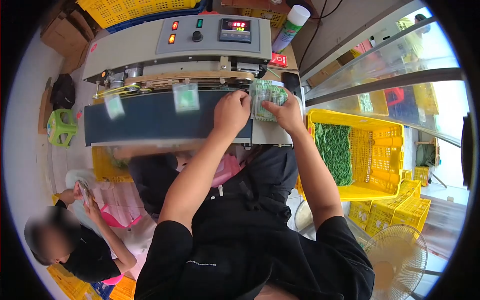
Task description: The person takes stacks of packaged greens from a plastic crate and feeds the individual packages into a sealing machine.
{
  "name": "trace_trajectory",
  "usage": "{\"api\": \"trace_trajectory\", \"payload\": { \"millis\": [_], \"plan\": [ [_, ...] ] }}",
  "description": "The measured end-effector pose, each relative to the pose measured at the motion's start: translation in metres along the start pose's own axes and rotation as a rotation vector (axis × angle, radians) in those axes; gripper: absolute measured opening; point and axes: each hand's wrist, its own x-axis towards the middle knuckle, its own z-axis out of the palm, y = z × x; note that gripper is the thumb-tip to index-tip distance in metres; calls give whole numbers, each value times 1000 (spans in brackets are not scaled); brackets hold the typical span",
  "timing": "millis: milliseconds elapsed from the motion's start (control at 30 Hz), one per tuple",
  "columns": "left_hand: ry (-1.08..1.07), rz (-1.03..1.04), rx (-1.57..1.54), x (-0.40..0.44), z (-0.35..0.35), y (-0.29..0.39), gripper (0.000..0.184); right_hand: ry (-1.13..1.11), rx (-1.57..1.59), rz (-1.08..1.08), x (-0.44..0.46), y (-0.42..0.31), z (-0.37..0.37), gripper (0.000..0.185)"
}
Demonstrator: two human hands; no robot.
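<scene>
A sealing machine point(145, 42) with a lit red display stands across the top. Two small green-and-white packets hang along its sealing band, one at the left point(114, 106) and one near the middle point(186, 97), above the dark conveyor belt point(150, 120). My left hand point(232, 111) is over the belt's right end with its fingers curled in; what they hold, if anything, is hidden. To its right, my right hand point(287, 111) grips a stack of green-and-white packets point(265, 97), thumb on top, at the machine's right end.
A yellow crate point(382, 155) of green produce point(332, 152) stands at the right, with a fan point(395, 260) below. A spray can point(291, 27) and a red box point(278, 60) are by the machine. Another person point(90, 250) sits at lower left near a green stool point(62, 127).
</scene>
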Motion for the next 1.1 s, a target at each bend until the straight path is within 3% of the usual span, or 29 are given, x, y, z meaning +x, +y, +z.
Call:
{"api": "trace_trajectory", "payload": {
  "millis": [167, 300, 400, 433, 500, 600, 667, 733, 933, 1100],
  "plan": [
    [47, -136, 30, 4, -27, -21, 22, 37, -23, 40, 3, 6, -5, 52],
    [116, -151, 61, -3, -55, -39, 21, 9, 101, 16, 10, 14, -3, 50],
    [344, 59, 103, -15, -69, -32, 17, 17, 35, 12, 12, 9, -3, 49],
    [258, 111, 114, -19, -64, -28, 20, 6, 27, 11, 12, 6, -2, 50],
    [-11, 18, -5, -16, -40, 0, 26, -20, 71, 16, 13, 3, 1, 51],
    [-111, -62, -239, -3, -12, 11, 27, 1, 11, -30, 13, -3, 1, 53],
    [-113, -53, -176, 4, -6, 16, 26, 33, -51, -42, 14, 0, 1, 52],
    [-202, -258, -244, 9, -6, 15, 25, 24, -37, -26, 14, 1, -1, 53],
    [-112, -231, -82, 11, -15, -1, 25, -2, 73, 27, 15, 5, -5, 60],
    [-134, -164, -237, 7, -11, 7, 27, 25, -66, -23, 14, -1, 1, 64]
  ]
}}
